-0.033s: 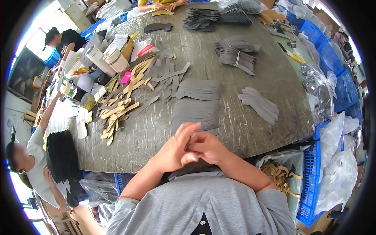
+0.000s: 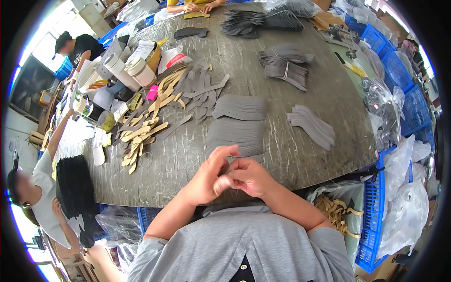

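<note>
Close together at the table's near edge, my left hand (image 2: 210,175) and my right hand (image 2: 251,177) nearly meet at the fingertips. The right thumb and fingers are pinched together. My left fingers curl over toward the right ones, with the thumb bent beneath. Whatever lies between them is too small and hidden to name. Just beyond the hands are fanned grey flat pieces (image 2: 235,136) with small holes along an edge. Another fanned grey stack (image 2: 239,107) lies behind them, its pieces overlapping.
Loose grey and tan strips (image 2: 141,136) are heaped at left, beside tubs and a white jar (image 2: 139,71). Grey bundles (image 2: 285,70) and a smaller grey stack (image 2: 311,126) lie at right. Blue crates (image 2: 371,211) line the right side. Co-workers are at the left and far edge.
My hands stay in almost the same place, with a slight shift of the fingers and left thumb. The stacks on the table lie as before.
</note>
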### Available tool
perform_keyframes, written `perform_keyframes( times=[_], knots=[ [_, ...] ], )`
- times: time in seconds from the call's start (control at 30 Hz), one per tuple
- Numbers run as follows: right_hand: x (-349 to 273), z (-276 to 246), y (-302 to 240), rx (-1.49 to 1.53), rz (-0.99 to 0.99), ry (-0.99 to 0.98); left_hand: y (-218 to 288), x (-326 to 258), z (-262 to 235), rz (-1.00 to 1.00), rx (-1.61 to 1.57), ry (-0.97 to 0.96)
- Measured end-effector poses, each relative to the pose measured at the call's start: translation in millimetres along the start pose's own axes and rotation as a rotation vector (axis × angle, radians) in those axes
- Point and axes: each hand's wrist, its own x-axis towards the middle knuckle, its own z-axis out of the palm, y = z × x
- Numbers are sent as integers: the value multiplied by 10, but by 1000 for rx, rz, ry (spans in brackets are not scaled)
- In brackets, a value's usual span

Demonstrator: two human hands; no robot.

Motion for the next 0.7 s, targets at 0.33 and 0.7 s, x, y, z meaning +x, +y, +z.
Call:
perform_keyframes(
  times=[0.33,0.7],
  knots=[
    [31,89,-26,98,-259,85,202,121,-194,-106,697,-19],
    [-49,108,-216,-117,-155,71,285,102,-179,296,703,-22]
  ],
)
